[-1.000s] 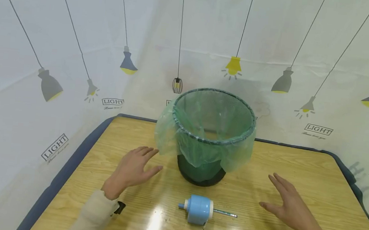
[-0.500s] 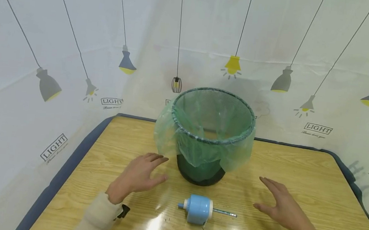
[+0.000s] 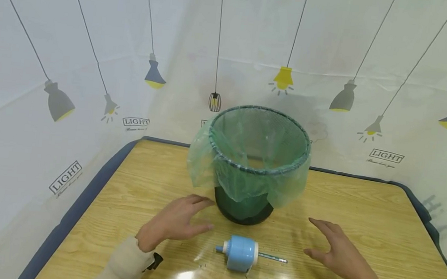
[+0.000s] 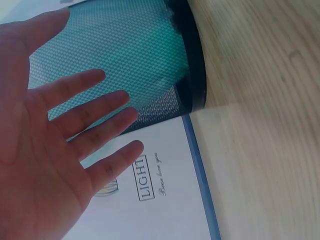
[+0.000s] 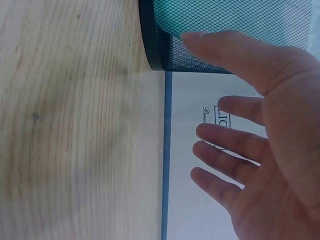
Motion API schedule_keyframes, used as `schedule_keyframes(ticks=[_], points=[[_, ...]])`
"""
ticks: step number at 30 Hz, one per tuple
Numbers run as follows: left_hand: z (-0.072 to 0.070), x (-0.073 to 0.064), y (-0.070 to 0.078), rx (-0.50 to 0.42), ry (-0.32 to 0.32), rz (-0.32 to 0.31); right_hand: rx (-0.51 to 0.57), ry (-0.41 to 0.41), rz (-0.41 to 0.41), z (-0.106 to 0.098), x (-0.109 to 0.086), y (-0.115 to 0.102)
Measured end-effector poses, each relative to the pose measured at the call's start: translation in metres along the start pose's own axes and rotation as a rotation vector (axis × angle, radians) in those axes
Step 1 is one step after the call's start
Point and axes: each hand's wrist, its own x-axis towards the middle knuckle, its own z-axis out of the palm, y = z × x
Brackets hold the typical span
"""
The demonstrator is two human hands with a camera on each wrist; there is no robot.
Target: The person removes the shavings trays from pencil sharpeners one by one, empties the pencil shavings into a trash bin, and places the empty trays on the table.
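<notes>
A light blue pencil sharpener (image 3: 241, 254) lies on the table in the head view, with a pencil (image 3: 272, 257) sticking out to its right. My left hand (image 3: 177, 219) hovers left of it, fingers extended and nothing held. On the other side, my right hand (image 3: 337, 254) is held with fingers spread apart, also holding nothing. Behind the sharpener stands a dark mesh wastebasket (image 3: 242, 215), lined with a thin green bag (image 3: 239, 183) folded over its rim. Both wrist views show bare palms, the left hand overlapping the wastebasket mesh (image 4: 135, 45).
The wooden table (image 3: 157, 160) has a blue edge and stands against a white curtain (image 3: 258, 35) printed with hanging lamps. Dark specks lie on the wood around the sharpener. Light glares off the table's front part.
My left hand has moved right and slightly toward me, nearer the sharpener. The right hand has shifted left and a little toward me. Sharpener and wastebasket stay put.
</notes>
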Motion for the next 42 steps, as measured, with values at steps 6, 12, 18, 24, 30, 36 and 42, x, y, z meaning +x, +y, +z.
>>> schedule_keyframes(ticks=[6,12,18,24,30,36,42], points=[[0.005,0.004,0.009,-0.005,-0.024,0.034,0.004,-0.018,0.006,0.001,0.002,-0.003],[0.011,0.008,0.019,-0.044,-0.073,0.040,0.014,-0.026,0.001,0.003,0.003,-0.005],[0.015,0.011,0.027,-0.037,-0.104,0.033,0.024,-0.024,-0.006,0.005,0.003,-0.005],[0.018,0.013,0.034,-0.047,-0.123,0.054,0.013,-0.024,-0.003,0.008,0.001,-0.003],[0.022,0.014,0.040,-0.050,-0.164,0.064,0.012,-0.022,0.000,0.008,-0.001,-0.004],[0.029,0.015,0.045,-0.075,-0.182,0.099,0.010,-0.023,-0.004,0.009,-0.003,-0.004],[0.036,0.016,0.047,-0.084,-0.164,0.146,0.003,-0.010,-0.014,0.010,-0.004,-0.003]])
